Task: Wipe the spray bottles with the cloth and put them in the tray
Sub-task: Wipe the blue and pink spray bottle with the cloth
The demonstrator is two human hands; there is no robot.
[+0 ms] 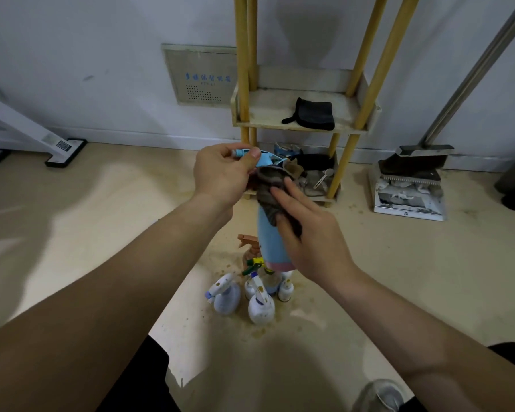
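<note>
While my left hand pinches the nozzle end of the blue spray bottle between thumb and curled fingers, both forearms reach forward. The bottle hangs upright, directly above the other spray bottles standing on the floor. My right hand presses the grey cloth flat against the bottle's upper body, fingers nearly straight; thumb hidden.

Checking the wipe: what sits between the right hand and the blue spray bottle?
A grey cloth, pressed by the right hand against the blue spray bottle, as the head view shows.
</note>
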